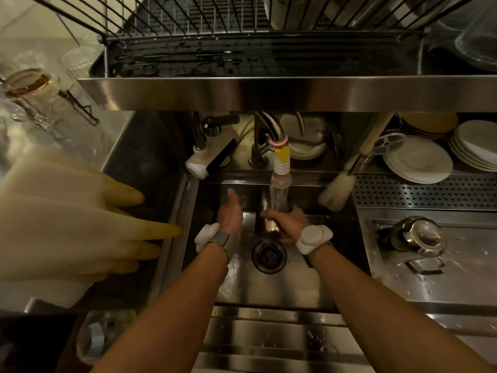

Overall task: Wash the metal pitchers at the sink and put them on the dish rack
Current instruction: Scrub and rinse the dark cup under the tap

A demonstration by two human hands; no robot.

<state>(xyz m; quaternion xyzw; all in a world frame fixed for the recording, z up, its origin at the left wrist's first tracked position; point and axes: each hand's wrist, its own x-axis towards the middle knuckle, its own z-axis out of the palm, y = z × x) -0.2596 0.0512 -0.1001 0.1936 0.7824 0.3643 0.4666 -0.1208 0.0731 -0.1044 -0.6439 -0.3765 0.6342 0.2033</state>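
View from above a steel sink [269,289] in the centre of the frame. The right hand [291,224] grips a metal pitcher [270,226], fingers curled round its body, holding it just above the drain [269,254]. The pitcher sits directly under the tap [281,168], and running water [278,197] falls into its mouth. The left hand [230,214] is just to the left of the pitcher, not touching it, with palm open, fingers relaxed and thumb raised. Both wrists wear white bands. A wire dish rack [242,36] spans the top of the frame on a steel shelf. At right of centre a second pitcher [415,235] lies tipped on the wet counter [457,278]. Stacked white plates [416,162] fill the upper right, with a bottle brush [338,191] leaning beside them. Pale rubber gloves [80,224] hang at the left edge
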